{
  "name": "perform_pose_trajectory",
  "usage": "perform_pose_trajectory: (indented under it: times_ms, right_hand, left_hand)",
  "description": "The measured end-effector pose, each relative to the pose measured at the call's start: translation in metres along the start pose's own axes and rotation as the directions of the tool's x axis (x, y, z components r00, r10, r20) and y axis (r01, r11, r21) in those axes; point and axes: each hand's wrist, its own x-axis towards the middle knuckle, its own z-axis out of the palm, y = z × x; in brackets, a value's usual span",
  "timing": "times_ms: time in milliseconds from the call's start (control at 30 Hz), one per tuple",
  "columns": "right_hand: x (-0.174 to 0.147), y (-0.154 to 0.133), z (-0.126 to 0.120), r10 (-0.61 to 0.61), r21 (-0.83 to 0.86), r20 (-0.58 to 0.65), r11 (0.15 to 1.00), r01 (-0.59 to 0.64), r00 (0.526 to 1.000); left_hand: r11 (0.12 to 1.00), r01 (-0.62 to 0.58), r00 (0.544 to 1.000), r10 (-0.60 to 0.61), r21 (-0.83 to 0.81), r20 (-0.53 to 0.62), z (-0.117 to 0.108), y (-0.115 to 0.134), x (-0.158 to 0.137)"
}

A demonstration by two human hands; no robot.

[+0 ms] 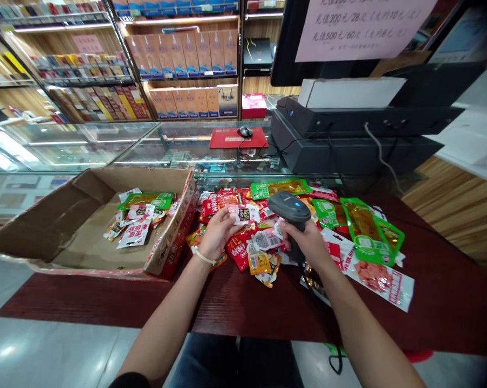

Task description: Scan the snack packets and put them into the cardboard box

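Note:
My left hand (pixel 218 233) pinches a small pink-and-white snack packet (pixel 246 214) by its left end, above the heap. Wrapped round the handle of a black barcode scanner (pixel 288 207) is my right hand (pixel 308 242); the scanner's head sits just right of the packet. Beneath both hands lies a pile of snack packets: red ones (pixel 238 253), an orange one (pixel 259 262), and green ones with amber contents (pixel 362 229). A long white packet with a meat picture (pixel 375 275) lies to the right.
At left stands an open cardboard box (pixel 168 242) with several packets inside. Behind are a glass counter (pixel 142 148), a red mat (pixel 227 138) with a mouse (pixel 245 131), and black register equipment (pixel 348 153). The scanner's cable (pixel 337 361) hangs over the dark red tabletop's (pixel 243 315) front edge.

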Motion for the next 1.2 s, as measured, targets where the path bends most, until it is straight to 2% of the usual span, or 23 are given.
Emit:
perform_pose_trajectory:
  times_ms: [333,533,800,933,1067,1200]
  right_hand:
    - [0.0014,-0.0001,0.0005,0.031,0.033,-0.018,0.999,-0.03,0.999]
    - [0.0011,0.0006,-0.001,0.006,-0.003,0.0,1.0,-0.006,1.0]
    - [0.0013,0.0035,-0.0012,0.006,0.025,-0.001,1.0,-0.006,1.0]
    - [0.0015,0.0043,-0.0019,0.009,0.041,0.001,0.999,-0.009,1.0]
    - [0.0015,0.0046,-0.0031,0.011,0.007,-0.006,1.0,-0.011,1.0]
    - [0.0017,0.0038,-0.0025,0.016,0.001,-0.007,1.0,-0.016,1.0]
  left_hand:
    - [0.998,-0.03,0.999,0.031,-0.049,0.019,-0.0032,-0.0022,0.0017]
    - [0.995,-0.028,0.999,0.024,-0.101,-0.044,-0.0027,-0.0002,0.0023]
    - [0.988,-0.03,0.997,0.042,-0.153,0.07,0.0022,0.0069,-0.0015]
    - [0.987,-0.056,0.998,0.057,-0.151,0.0,0.0007,0.0043,0.0002]
    - [0.985,-0.01,0.999,0.017,-0.172,0.04,-0.003,0.0037,0.0007]
    - [0.996,0.047,0.996,-0.04,-0.08,0.084,-0.0033,0.0056,-0.0026]
